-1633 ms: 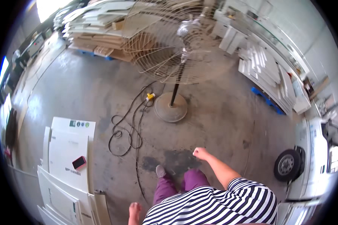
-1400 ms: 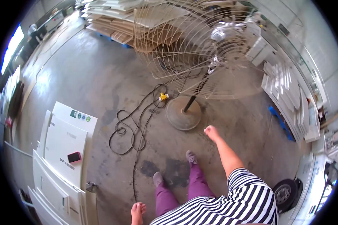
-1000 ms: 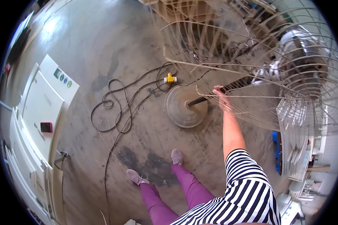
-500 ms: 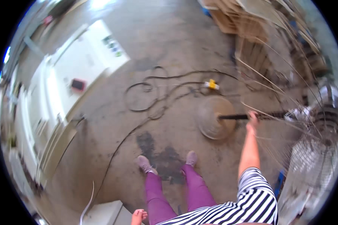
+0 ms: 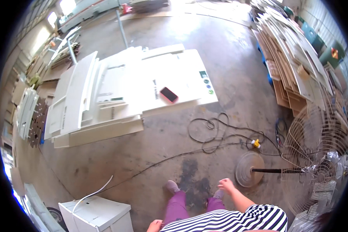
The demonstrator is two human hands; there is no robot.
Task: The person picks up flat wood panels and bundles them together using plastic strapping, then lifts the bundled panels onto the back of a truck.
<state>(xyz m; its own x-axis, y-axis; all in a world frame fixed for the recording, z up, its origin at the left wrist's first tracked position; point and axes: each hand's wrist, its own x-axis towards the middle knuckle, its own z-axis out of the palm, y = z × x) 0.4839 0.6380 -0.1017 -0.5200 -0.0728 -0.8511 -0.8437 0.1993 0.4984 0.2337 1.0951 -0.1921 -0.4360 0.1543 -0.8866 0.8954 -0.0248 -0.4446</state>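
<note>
My right hand (image 5: 227,186) is held out in front of me, empty, its fingers loosely bent and apart. It is close to the round base (image 5: 249,170) of a standing fan, clear of the fan's black pole (image 5: 276,170). The large wire fan cage (image 5: 297,185) stands to the right. My left hand (image 5: 155,225) hangs low at the bottom edge, its fingers curled in with nothing visible in them. Nearest to it is a white box-shaped cabinet (image 5: 100,210) with a white cable (image 5: 94,193) on top.
White sheets (image 5: 162,73) are stacked ahead on the left, a red-edged phone (image 5: 168,95) lying on them. Black cable (image 5: 158,159) loops over the floor to a yellow-and-white plug piece (image 5: 255,143). Cardboard and boards (image 5: 276,71) are piled at the far right.
My right hand has let go of the fan's pole and drawn back to the left. The view has swung up and left, bringing the white stack and cabinet further in.
</note>
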